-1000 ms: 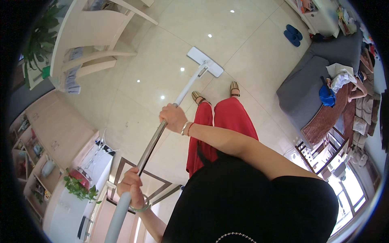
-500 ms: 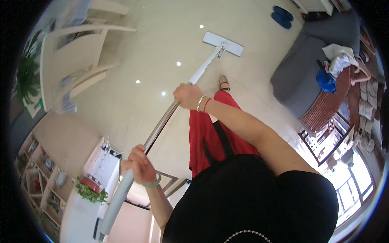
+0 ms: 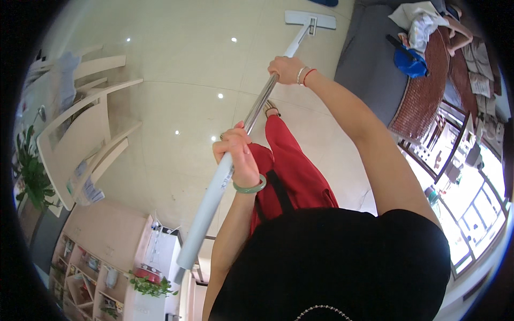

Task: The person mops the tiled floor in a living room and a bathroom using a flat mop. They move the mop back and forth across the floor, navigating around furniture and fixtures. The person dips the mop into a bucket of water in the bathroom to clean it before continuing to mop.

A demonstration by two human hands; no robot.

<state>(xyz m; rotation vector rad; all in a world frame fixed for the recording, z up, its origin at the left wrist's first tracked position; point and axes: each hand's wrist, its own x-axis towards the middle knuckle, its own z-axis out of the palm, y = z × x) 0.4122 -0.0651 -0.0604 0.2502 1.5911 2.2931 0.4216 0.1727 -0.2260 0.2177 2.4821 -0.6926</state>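
1. Right hand (image 3: 286,69) is wrapping the mop handle (image 3: 257,112) high up on the metal part, fingers curled tight around it, with bracelets on the wrist.
2. Left hand (image 3: 235,152) is gripping the same handle lower down on the pale grey sleeve, fingers closed round it and thumb on top; a green bangle (image 3: 250,187) is sitting on the wrist.
3. Mop head (image 3: 310,18) is lying flat on the cream tile floor (image 3: 176,64), now far out ahead near the top edge, just beside the grey sofa (image 3: 369,59).
4. Change: compared with a second ago the mop head is sitting further away, the right arm is stretching out straighter, and the left hand has come up higher on the handle. Judging by that, the stroke is at full reach, pushing towards the sofa.
5. The free end of the handle is pointing down-left past the black top.
6. Packages and labels: a flat packet with pale blue print (image 3: 85,187) is lying under the white chair (image 3: 80,139) at left; print too small to tell.
7. A blue bag (image 3: 409,61) and a white cloth (image 3: 420,18) are lying on the sofa at top right.
8. A shelf unit (image 3: 85,267) with small items and a red pot (image 3: 147,273) with green leaves is standing at bottom left; no signs are showing.
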